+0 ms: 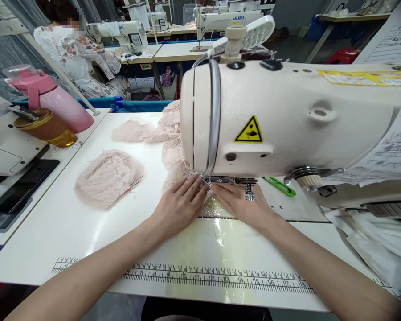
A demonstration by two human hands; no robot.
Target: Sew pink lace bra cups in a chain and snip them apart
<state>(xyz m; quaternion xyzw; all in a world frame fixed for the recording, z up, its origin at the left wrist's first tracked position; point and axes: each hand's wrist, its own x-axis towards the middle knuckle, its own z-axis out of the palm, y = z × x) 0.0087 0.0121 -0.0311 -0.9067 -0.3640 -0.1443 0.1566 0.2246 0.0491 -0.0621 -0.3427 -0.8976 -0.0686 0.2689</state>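
A pale pink lace fabric (pixel 172 154) runs from behind the sewing machine (pixel 254 116) down to the needle area, bunched at its far end. My left hand (pixel 182 203) lies on the lace just left of the presser foot, fingers stretched out and flat. From the other side, my right hand (pixel 242 203) reaches under the machine head. Its fingers are together at the lace edge, and their tips are partly hidden by metal parts. The needle and stitching point cannot be seen clearly between the hands.
A separate pink fabric piece (pixel 108 180) with loose threads lies to the left. Green thread snips (pixel 280 186) lie right of the needle area. A pink bottle (pixel 58 100), an amber cup (pixel 48 127) and a phone (pixel 26 185) stand or lie at left. Another person (pixel 76 58) sits beyond.
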